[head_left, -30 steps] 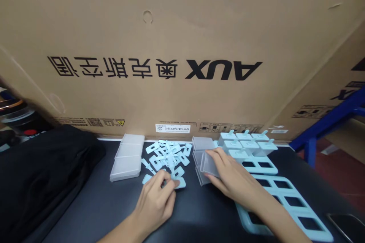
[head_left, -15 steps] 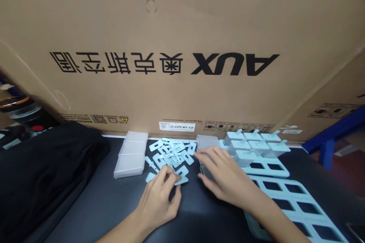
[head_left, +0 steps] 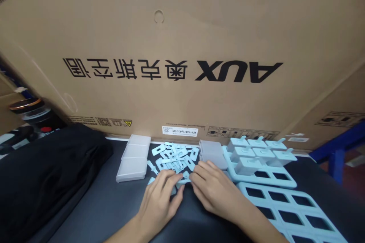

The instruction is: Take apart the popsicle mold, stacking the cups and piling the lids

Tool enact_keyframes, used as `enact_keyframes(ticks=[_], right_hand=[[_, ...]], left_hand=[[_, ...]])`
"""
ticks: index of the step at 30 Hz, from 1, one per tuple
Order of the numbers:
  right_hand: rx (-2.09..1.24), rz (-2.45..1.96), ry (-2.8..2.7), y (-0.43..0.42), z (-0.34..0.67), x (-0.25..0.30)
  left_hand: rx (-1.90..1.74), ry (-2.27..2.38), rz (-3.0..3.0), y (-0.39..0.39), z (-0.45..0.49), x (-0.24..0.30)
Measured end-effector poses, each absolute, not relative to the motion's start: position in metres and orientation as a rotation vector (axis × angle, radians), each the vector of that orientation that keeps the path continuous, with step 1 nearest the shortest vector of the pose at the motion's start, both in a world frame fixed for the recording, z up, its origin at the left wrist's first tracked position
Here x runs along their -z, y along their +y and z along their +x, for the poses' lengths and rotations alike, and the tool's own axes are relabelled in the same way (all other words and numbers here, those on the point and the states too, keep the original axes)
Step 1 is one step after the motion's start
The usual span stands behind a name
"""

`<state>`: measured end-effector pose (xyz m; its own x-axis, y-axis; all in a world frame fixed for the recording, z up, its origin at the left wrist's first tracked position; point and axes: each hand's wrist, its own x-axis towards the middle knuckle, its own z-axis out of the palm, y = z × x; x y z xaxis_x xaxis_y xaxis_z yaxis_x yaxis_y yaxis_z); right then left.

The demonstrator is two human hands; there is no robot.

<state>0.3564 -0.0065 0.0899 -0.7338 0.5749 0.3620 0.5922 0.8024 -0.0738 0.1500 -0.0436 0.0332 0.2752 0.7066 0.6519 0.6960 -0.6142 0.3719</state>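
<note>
A pile of flat light-blue plastic pieces (head_left: pixel 174 156) lies on the dark table against a big cardboard box. My left hand (head_left: pixel 159 197) and my right hand (head_left: pixel 212 190) meet at the pile's near edge. Both pinch the same light-blue piece (head_left: pixel 184 177) between their fingertips. A grey translucent tub (head_left: pixel 212 153) sits just behind my right hand. Clear lids (head_left: pixel 133 157) lie stacked to the left of the pile. On the right, light-blue trays with rectangular holes (head_left: pixel 285 201) lie flat, and several capped moulds (head_left: pixel 258 151) stand in the far tray.
The AUX cardboard box (head_left: pixel 182 53) walls off the back of the table. A black cloth bundle (head_left: pixel 42 174) fills the left side. A blue metal frame (head_left: pixel 339 148) stands at the right. Dark containers (head_left: pixel 28 114) sit at the far left.
My right hand has left the grey tubs and slid left to the pile, joining my left hand on one blue piece. The view has shifted slightly.
</note>
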Motion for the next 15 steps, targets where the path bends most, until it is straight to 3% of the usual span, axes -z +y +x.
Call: enact_keyframes(ticks=[7,12,15], right_hand=[[-0.193,-1.201,-2.46,0.0,0.336,-0.101],[-0.032,-1.153,-2.322,-0.001,0.356,-0.106],[0.152,-1.237,-1.931,-0.009,0.394,-0.106]], left_hand=[[-1.612,1.393,2.49,-0.049,0.153,-0.036],[-1.187,1.421,2.618,-0.054,0.155,-0.042],[-0.98,1.366,2.666,-0.055,0.156,-0.036]])
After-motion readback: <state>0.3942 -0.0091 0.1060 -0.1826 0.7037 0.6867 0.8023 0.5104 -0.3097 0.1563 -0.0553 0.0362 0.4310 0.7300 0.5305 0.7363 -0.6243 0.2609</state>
